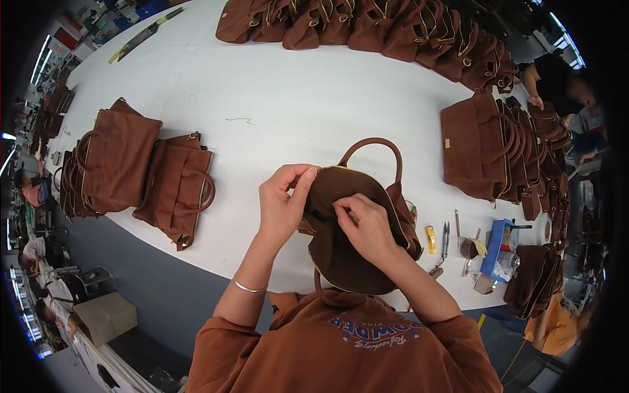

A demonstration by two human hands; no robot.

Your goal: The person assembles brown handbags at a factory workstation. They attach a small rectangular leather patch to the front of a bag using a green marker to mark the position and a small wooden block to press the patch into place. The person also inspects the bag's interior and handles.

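A brown handbag stands unzipped in front of me, its mouth spread wide and its dark brown lining showing. One rounded handle arches up on the far side, and gold zipper teeth run along the rim. My left hand pinches the bag's rim at the left, thumb against curled fingers. Inside the mouth, my right hand is closed, fingers bent together over the lining. Whatever sits between those fingertips is too small or hidden to name.
Brown handbags stand on the white table: a left group, a right stack and a far row. Right of my bag lie a yellow cutter, thread snips and a blue bin. A co-worker's hand is at the far right.
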